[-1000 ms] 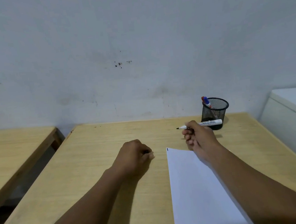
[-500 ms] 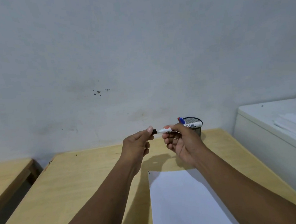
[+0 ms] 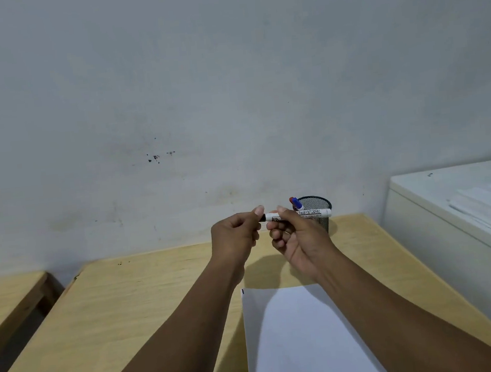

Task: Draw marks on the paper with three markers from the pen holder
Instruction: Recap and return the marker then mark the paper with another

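My right hand (image 3: 299, 240) is raised above the table and grips a white marker (image 3: 316, 212) held level, tip to the left. The fingers of my left hand (image 3: 234, 235) pinch its black cap (image 3: 262, 217) at the tip end, against the barrel. Below my arms the white paper (image 3: 298, 345) lies on the wooden table (image 3: 129, 302), with a short black mark (image 3: 242, 291) at its top left corner. Behind my right hand stands the black mesh pen holder (image 3: 319, 204), partly hidden. A blue marker (image 3: 297, 203) and a red marker (image 3: 291, 200) stick out of it.
A white cabinet (image 3: 450, 211) with flat white sheets on top stands along the table's right side. A second wooden table (image 3: 6, 296) sits to the left across a dark gap. A grey wall runs right behind the table.
My left hand rose from the table and brought the cap to the marker's bare tip. My right hand lifted the marker. The view tilted up.
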The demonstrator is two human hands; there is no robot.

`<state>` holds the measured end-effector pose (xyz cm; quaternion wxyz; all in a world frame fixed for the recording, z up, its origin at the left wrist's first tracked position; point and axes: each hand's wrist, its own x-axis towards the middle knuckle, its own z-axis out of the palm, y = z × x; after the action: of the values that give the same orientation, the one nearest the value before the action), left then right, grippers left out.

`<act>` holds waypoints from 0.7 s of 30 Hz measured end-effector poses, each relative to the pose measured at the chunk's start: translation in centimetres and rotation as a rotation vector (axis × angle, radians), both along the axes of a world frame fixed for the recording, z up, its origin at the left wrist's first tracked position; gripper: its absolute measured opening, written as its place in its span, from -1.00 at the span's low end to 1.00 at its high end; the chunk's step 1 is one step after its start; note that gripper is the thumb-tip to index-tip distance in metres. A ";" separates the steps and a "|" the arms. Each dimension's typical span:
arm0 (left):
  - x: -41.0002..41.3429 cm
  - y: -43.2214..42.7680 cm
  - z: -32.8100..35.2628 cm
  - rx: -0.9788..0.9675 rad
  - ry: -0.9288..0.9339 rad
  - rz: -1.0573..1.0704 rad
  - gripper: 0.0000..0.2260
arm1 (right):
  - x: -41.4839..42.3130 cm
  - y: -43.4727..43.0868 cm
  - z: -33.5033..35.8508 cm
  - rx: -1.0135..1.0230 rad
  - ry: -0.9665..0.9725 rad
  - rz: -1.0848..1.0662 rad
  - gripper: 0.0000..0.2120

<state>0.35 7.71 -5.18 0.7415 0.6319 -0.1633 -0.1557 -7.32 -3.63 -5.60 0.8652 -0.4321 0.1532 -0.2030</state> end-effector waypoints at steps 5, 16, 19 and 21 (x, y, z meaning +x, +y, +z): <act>0.3 -0.3 0.5 0.111 -0.185 0.082 -0.79 | 0.3 -1.5 0.8 -0.196 0.195 0.019 -0.60; 2.6 -12.1 3.4 0.555 -0.827 0.010 -0.81 | -2.9 -14.4 0.9 -0.536 0.569 -0.274 -0.61; 2.9 -12.2 2.6 0.651 -0.837 -0.091 -0.68 | -2.1 -13.3 0.3 -0.581 0.572 -0.210 -0.69; 2.7 -11.8 2.2 0.694 -0.879 -0.088 -0.63 | -1.6 -12.5 0.0 -0.589 0.561 -0.185 -0.71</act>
<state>3.04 -4.11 -2.99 0.3451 0.8368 -0.4225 0.0470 -8.93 -16.14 -5.61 0.6074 -0.6841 0.3566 -0.1896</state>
